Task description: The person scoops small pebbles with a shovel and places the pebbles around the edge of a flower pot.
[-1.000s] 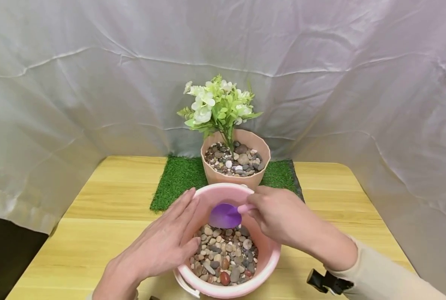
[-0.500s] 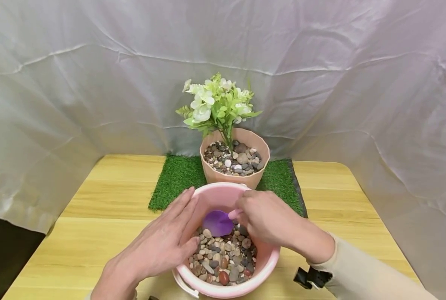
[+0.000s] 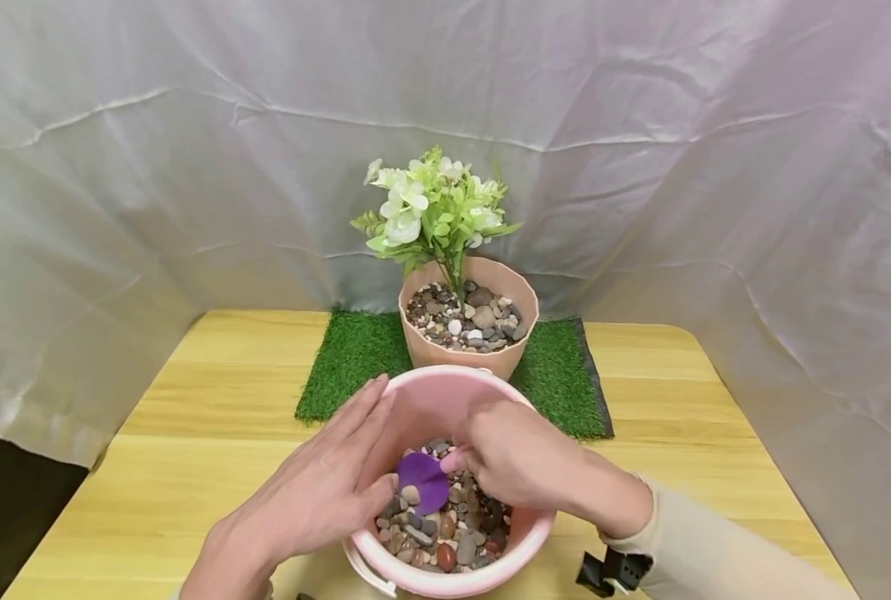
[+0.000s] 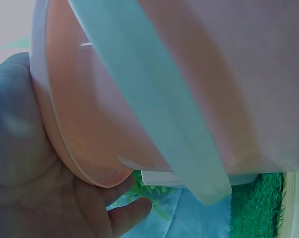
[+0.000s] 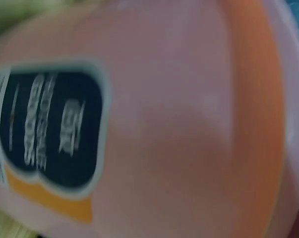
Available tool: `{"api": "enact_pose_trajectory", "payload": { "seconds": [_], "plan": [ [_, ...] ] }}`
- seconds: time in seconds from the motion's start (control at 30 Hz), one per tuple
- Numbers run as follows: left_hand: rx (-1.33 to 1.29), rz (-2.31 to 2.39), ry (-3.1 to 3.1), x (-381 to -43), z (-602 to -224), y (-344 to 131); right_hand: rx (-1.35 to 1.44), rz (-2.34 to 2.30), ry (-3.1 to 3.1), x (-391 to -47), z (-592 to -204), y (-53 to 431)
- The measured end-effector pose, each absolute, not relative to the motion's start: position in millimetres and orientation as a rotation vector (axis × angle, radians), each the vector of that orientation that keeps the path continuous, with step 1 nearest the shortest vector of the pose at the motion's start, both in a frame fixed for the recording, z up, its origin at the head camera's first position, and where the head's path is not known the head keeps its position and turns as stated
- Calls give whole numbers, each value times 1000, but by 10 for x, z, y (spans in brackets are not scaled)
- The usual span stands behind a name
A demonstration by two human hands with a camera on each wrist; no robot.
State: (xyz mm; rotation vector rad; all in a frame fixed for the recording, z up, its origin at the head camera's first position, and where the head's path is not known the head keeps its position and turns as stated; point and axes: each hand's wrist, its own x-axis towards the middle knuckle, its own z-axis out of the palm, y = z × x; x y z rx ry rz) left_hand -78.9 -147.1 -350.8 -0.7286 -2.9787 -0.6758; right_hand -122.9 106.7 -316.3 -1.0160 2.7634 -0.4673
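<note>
A pink bucket [image 3: 445,585] of mixed pebbles [image 3: 466,547] stands at the table's front. My right hand [image 3: 528,454] reaches inside and grips the pink handle of a purple scoop [image 3: 424,483]. The scoop's blade is pushed in among the pebbles, one pale stone lying against it. My left hand [image 3: 306,479] rests on the bucket's left rim, its fingers straight and the thumb over the inner side. In the left wrist view, the palm [image 4: 45,188] lies against the rim beside the white bucket handle [image 4: 154,94]. The right wrist view shows only the bucket's labelled outer wall [image 5: 179,124].
Just behind the bucket, a peach flowerpot [image 3: 468,360] holds pebbles and a white-flowered plant [image 3: 441,208]. It stands on a green turf mat [image 3: 358,354]. The wooden table [image 3: 212,392] extends to both sides, with a grey cloth [image 3: 265,183] hanging around it.
My right hand has moved down and left into the bucket, taking the scoop from above the pebbles into them. Several pebbles have shifted around its blade. The left hand has stayed on the rim.
</note>
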Motion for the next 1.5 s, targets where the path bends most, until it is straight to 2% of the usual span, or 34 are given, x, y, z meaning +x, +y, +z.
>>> {"api": "enact_pose_trajectory", "payload": {
  "seconds": [0.1, 0.33, 1.2, 1.5],
  "plan": [
    [-723, -688, -2987, -799, -3499, -1471, -1040, -495, 2741, -1220, -3157, 1059],
    [-728, -699, -2990, -802, -3498, -1464, -864, -591, 2667, -1274, -3140, 1078],
    [-736, -700, -3005, -802, -3488, -1455, -819, -774, 2536, -1238, -3103, 1138],
    [-735, -710, -3008, -784, -3490, -1457, -683, -996, 2435, -1242, -3020, 1267]
  ]
}}
